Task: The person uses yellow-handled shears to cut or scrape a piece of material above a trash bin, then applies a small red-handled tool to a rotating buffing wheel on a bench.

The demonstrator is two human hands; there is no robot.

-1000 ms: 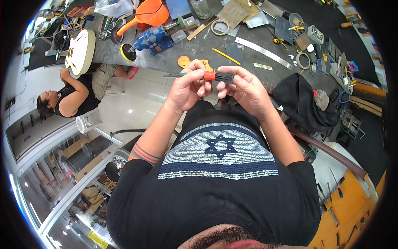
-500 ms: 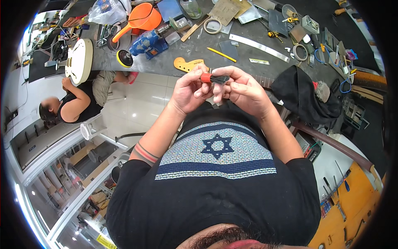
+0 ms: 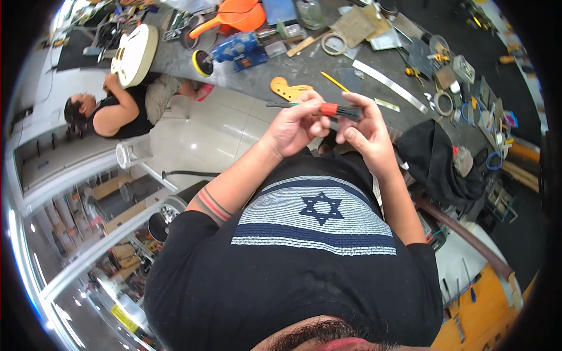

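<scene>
My left hand (image 3: 298,127) pinches a bundle of thin dark rods with a red band (image 3: 329,109) just above my lap, at the bench edge. The bundle's dark ends fan out to the right, and a thin dark strip sticks out to the left past my fingers. I cannot tell exactly what kind of tool it is. My right hand (image 3: 372,137) is around those ends with thumb and index finger apart; its other fingers curve behind and below them. Beyond my left hand lies a yellow-orange guitar headstock (image 3: 285,89) on the bench, partly hidden, with a yellow pencil (image 3: 335,81) to its right.
On the bench (image 3: 263,82) stand a blue bench grinder (image 3: 240,50) and an orange funnel (image 3: 240,16). A steel ruler (image 3: 391,86), tape rolls (image 3: 334,44) and a black cloth (image 3: 430,155) lie rightward. At left, another person (image 3: 126,111) holds a cream guitar body (image 3: 136,55).
Both hands and the bundle have shifted right in view, with the bench scene shifting too. My right thumb and fingers have spread away from the bundle, and a thin strip now shows at left.
</scene>
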